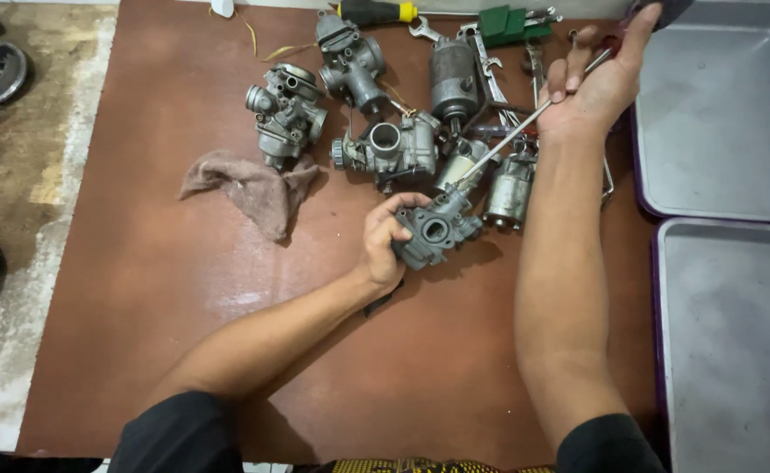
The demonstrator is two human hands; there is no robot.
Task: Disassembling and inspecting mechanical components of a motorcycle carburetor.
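A grey carburetor body (435, 232) is grasped by the left hand (385, 241) at the centre of the brown mat (183, 289). A long screwdriver (525, 123), its handle mostly hidden, is clenched by the right hand (599, 79) at one o'clock, and its tip is hard to make out against the carburetor.

Quick count of what's on my worktop (183, 289) right now. Four carburetors: one in my left hand (383, 245), the carb body (436, 229), plus three more sitting loose, at (287, 112), (350, 60) and (389, 149). Three cylindrical metal parts, a dark one (452, 81) and two lighter ones (509, 188) and (460, 165). One brown rag (249, 186). Two grey trays (722, 114) and (735, 350). One long screwdriver (525, 123) in my right hand (599, 83), one yellow-and-black handled tool (376, 11), one green thing (507, 22). The wrenches are piled up, can't count them properly.
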